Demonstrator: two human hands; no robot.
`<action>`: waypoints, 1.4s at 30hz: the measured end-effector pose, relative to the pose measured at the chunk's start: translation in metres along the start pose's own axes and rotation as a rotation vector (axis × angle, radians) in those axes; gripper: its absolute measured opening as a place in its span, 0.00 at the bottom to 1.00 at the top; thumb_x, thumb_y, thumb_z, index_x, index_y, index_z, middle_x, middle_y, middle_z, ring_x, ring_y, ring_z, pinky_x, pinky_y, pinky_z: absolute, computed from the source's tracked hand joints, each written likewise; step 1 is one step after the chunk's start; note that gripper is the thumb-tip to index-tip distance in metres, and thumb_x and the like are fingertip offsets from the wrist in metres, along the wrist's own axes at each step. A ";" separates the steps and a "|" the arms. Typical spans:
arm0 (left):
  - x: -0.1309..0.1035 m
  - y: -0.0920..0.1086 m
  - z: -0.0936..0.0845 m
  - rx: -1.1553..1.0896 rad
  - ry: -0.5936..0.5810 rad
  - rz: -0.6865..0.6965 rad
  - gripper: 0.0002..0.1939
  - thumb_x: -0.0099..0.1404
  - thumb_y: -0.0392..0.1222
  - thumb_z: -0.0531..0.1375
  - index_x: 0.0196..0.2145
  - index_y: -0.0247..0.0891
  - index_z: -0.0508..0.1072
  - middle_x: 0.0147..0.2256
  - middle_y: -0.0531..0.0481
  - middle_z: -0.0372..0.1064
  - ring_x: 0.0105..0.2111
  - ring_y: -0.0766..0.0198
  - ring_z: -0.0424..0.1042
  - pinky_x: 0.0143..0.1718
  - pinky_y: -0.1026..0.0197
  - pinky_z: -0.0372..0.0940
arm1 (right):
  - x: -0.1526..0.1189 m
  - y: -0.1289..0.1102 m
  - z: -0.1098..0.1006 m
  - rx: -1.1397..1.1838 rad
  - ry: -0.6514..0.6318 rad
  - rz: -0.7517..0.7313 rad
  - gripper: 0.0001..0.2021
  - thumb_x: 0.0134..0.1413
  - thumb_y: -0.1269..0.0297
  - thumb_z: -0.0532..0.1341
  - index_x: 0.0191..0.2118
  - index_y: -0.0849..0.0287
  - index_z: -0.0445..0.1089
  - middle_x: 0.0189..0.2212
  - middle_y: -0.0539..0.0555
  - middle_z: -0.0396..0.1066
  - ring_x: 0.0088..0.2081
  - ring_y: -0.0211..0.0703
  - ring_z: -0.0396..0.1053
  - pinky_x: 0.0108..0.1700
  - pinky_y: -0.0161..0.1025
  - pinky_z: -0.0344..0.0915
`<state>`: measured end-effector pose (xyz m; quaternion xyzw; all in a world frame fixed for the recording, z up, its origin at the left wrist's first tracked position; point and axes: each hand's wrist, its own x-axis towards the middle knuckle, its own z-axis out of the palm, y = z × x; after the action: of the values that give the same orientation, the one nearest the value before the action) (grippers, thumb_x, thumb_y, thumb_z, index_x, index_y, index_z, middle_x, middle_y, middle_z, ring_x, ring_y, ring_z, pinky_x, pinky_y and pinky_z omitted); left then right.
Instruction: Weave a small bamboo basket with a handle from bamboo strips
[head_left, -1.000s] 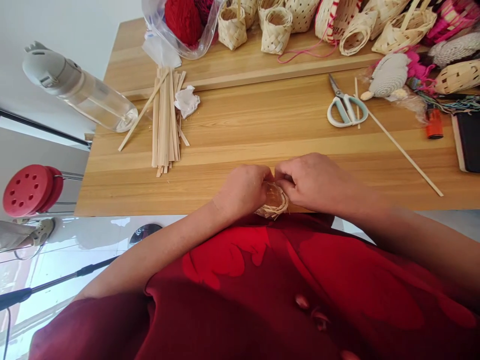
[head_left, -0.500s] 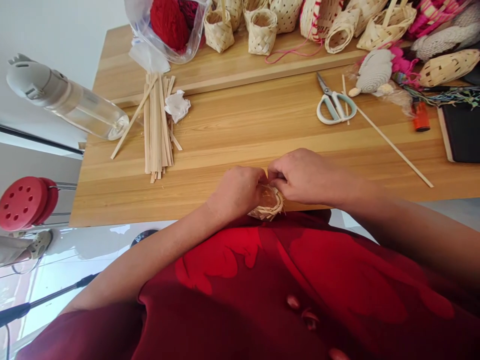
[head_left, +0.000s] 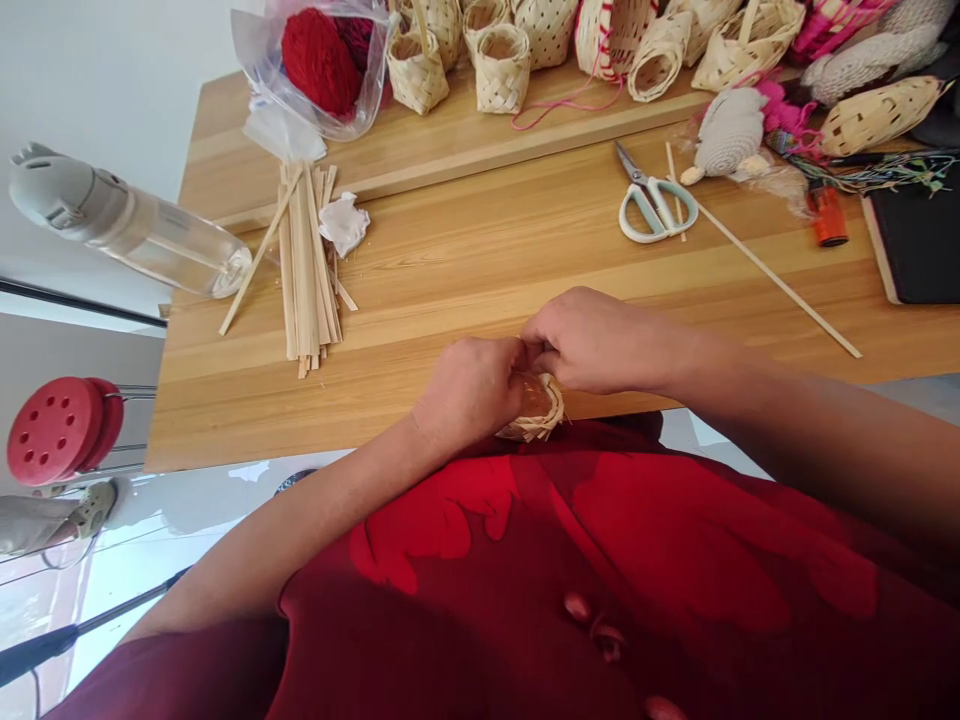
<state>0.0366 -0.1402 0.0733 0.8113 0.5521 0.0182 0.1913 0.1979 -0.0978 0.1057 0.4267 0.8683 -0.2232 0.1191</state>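
A small woven basket is at the table's front edge, its round opening facing up and strip ends sticking out at the rim. My left hand is closed on the basket's left and far side, its fingers hiding that part of the rim. Touching it from the right, my right hand is pinched at the far rim. Whatever lies between its fingertips is too small and hidden to make out.
Flat wooden strips, crumpled paper and a clear bottle lie at the left. Scissors and a thin strip lie at the right. Woven baskets and a bag with red yarn stand behind.
The view has shifted slightly. My right hand has moved a little left, closer against my left hand at the far rim. The basket remains held.
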 end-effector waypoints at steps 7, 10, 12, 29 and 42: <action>0.001 -0.001 -0.005 0.052 -0.043 -0.003 0.13 0.63 0.36 0.55 0.37 0.39 0.81 0.34 0.44 0.82 0.36 0.52 0.81 0.36 0.57 0.68 | -0.003 0.007 0.017 0.134 0.130 0.022 0.11 0.54 0.70 0.60 0.36 0.56 0.82 0.31 0.54 0.80 0.32 0.43 0.71 0.33 0.38 0.54; 0.002 0.002 -0.008 0.093 -0.065 0.014 0.14 0.65 0.37 0.54 0.37 0.38 0.81 0.35 0.43 0.82 0.36 0.52 0.81 0.36 0.57 0.68 | -0.005 0.003 0.011 0.068 0.076 0.014 0.11 0.55 0.71 0.60 0.36 0.57 0.82 0.30 0.55 0.80 0.32 0.44 0.71 0.32 0.39 0.53; 0.002 0.004 -0.008 0.110 -0.066 0.011 0.15 0.66 0.38 0.53 0.36 0.38 0.81 0.34 0.42 0.82 0.36 0.51 0.81 0.35 0.57 0.68 | -0.005 0.000 0.004 -0.004 0.031 0.025 0.10 0.54 0.73 0.61 0.34 0.58 0.82 0.30 0.57 0.80 0.31 0.46 0.72 0.31 0.40 0.52; -0.002 0.006 -0.011 0.178 -0.094 -0.042 0.14 0.67 0.42 0.56 0.38 0.38 0.82 0.32 0.41 0.81 0.35 0.50 0.80 0.36 0.55 0.70 | 0.004 0.007 0.010 0.240 0.098 0.016 0.10 0.52 0.72 0.63 0.36 0.58 0.83 0.32 0.55 0.81 0.34 0.45 0.75 0.34 0.38 0.60; -0.001 0.017 -0.016 0.230 -0.116 0.002 0.14 0.68 0.39 0.54 0.43 0.36 0.79 0.34 0.39 0.81 0.36 0.48 0.80 0.36 0.56 0.68 | 0.008 0.006 -0.003 0.235 -0.004 0.018 0.10 0.47 0.78 0.63 0.29 0.59 0.81 0.23 0.54 0.77 0.27 0.42 0.70 0.30 0.39 0.57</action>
<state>0.0471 -0.1423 0.0936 0.8281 0.5379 -0.0918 0.1285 0.1973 -0.0877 0.1031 0.4452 0.8320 -0.3232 0.0718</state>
